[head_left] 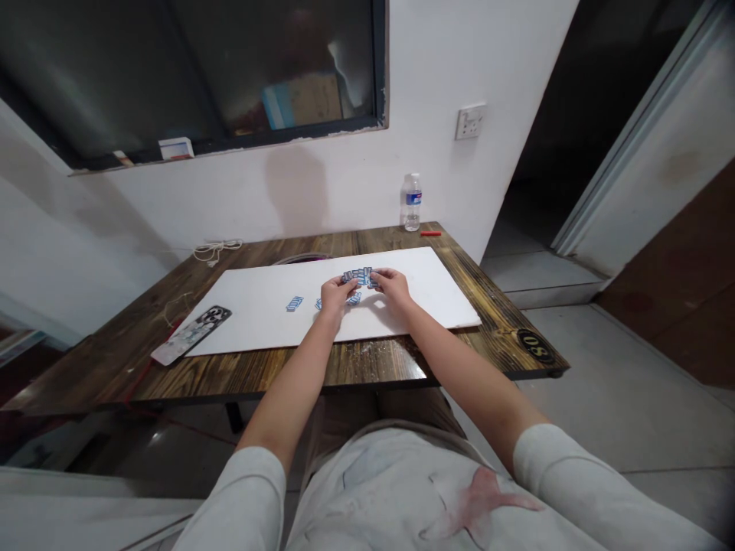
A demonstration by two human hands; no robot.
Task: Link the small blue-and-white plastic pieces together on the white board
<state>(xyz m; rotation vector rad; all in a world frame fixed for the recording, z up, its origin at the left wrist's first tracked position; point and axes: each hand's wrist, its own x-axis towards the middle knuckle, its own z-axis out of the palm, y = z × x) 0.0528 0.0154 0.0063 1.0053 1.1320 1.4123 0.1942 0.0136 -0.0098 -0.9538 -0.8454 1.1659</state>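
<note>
Raised just over a white board (258,306), a flat blue-and-white cut-out piece (359,275) with a jagged outline spans the space between my hands. My left hand (336,294) pinches its left end between thumb and fingers. At the right end, my right hand (393,286) is closed on it in the same way. Another blue-and-white piece (354,299) lies on the board below the held one, partly hidden by my left hand. A similar small piece (295,304) rests farther left. One more bit (318,304) shows at my left hand's edge. Their exact kind is too small to tell.
The board lies on a dark wooden table (367,363). A phone (192,334) overlaps its left front corner. Behind are a white cable (215,249), a round object (302,258) partly under the board, a water bottle (412,205) and a red stick (430,233).
</note>
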